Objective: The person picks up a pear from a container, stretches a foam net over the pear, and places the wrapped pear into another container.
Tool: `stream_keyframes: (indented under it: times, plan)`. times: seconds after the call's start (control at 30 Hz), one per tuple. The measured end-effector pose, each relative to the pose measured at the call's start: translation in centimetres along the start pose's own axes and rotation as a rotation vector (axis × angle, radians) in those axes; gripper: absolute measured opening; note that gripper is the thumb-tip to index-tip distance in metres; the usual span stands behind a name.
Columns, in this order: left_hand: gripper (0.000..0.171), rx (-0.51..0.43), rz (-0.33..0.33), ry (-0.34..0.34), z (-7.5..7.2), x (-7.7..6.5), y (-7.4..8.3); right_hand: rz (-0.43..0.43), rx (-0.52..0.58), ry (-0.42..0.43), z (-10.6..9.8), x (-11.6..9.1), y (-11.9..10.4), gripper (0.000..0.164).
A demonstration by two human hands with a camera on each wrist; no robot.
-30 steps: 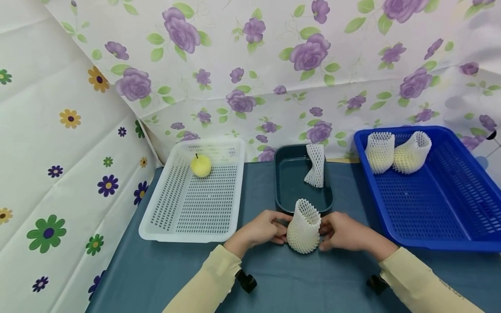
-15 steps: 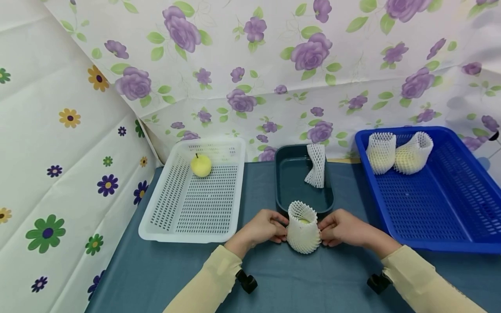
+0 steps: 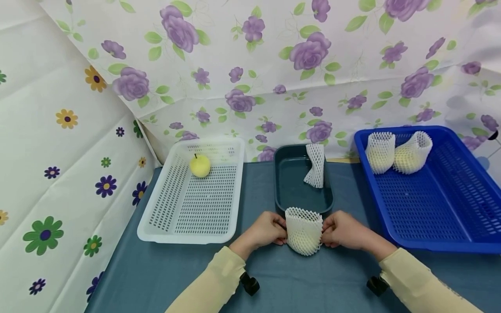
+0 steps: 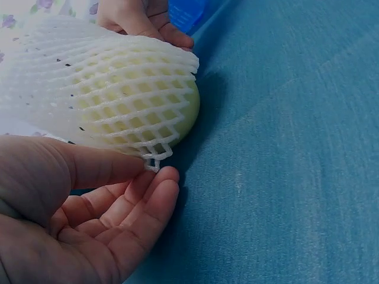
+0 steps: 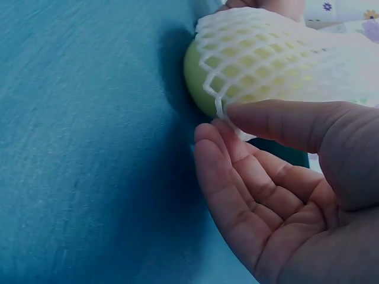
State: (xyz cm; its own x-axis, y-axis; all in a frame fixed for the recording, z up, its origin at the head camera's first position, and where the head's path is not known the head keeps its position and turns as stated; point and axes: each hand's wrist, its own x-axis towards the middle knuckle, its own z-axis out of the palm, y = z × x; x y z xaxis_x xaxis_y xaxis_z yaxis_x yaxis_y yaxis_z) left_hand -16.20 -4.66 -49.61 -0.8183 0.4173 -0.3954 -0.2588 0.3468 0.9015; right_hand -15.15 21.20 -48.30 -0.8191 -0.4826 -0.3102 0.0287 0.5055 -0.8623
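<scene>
A white foam net sleeve (image 3: 304, 226) stands on the table around a yellow-green pear, whose bare underside (image 4: 190, 115) shows past the sleeve's lower edge in both wrist views. My left hand (image 3: 268, 228) pinches that lower edge between thumb and fingertips on the left side. Opposite it, my right hand (image 3: 341, 229) pinches the edge on the right; in the right wrist view its thumb (image 5: 278, 121) presses the mesh against the fingers. Above the fruit, the top of the sleeve is spread wide.
A white basket (image 3: 188, 238) on the left holds one bare yellow pear (image 3: 200, 166). Behind my hands, a dark green tray (image 3: 289, 191) contains a flat foam net (image 3: 315, 165). Two net-wrapped fruits (image 3: 380, 154) sit in the blue basket (image 3: 399, 242) on the right.
The sleeve's top has gone from narrow and upright to wider and lower. Both hands stay at its sides; the right fingers have closed in on its edge.
</scene>
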Motion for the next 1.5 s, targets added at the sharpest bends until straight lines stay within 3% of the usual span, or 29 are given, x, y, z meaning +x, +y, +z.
stream_keyframes:
  times: [0.17, 0.37, 0.5, 0.6, 0.7, 0.83, 0.97, 1.27, 1.37, 1.5]
  plan:
    - [0.016, 0.007, -0.005, 0.011, 0.1, 0.0, 0.0, 0.009, -0.114, 0.041, 0.4, 0.2, 0.2, 0.005]
    - [0.033, 0.108, 0.034, 0.004, -0.5, -0.6, 1.0, -0.009, -0.217, 0.052, -0.1, -0.3, -0.5, 0.026]
    - [0.050, 0.147, 0.083, -0.080, -0.8, -1.1, 2.0, 0.003, -0.193, 0.031, -0.1, -0.6, -1.7, 0.050]
    - [0.056, 0.124, 0.130, -0.157, -0.6, -1.2, 2.3, -0.010, -0.175, 0.037, 0.7, -0.5, -2.3, 0.057]
    - [0.055, 0.093, 0.169, -0.193, -0.2, -1.0, 2.2, -0.030, -0.170, 0.061, 1.5, -0.4, -2.5, 0.057]
    - [0.053, 0.089, 0.176, -0.176, 0.2, -0.8, 1.9, -0.017, -0.166, 0.108, 2.3, -0.2, -2.5, 0.059]
    - [0.058, 0.146, 0.155, -0.136, 0.6, -0.6, 1.7, -0.014, -0.205, 0.149, 2.7, -0.2, -2.2, 0.065]
    - [0.063, 0.246, 0.144, -0.094, 0.9, -0.3, 1.6, -0.111, -0.245, 0.190, 3.5, -0.1, -0.9, 0.073]
    - [0.063, 0.245, 0.157, -0.118, 0.4, -1.0, 2.2, -0.130, -0.228, 0.182, 3.7, -0.4, -1.2, 0.068]
    - [0.060, 0.157, 0.204, -0.166, -1.0, -2.2, 4.2, -0.157, -0.116, 0.192, 3.1, -1.3, -3.0, 0.063]
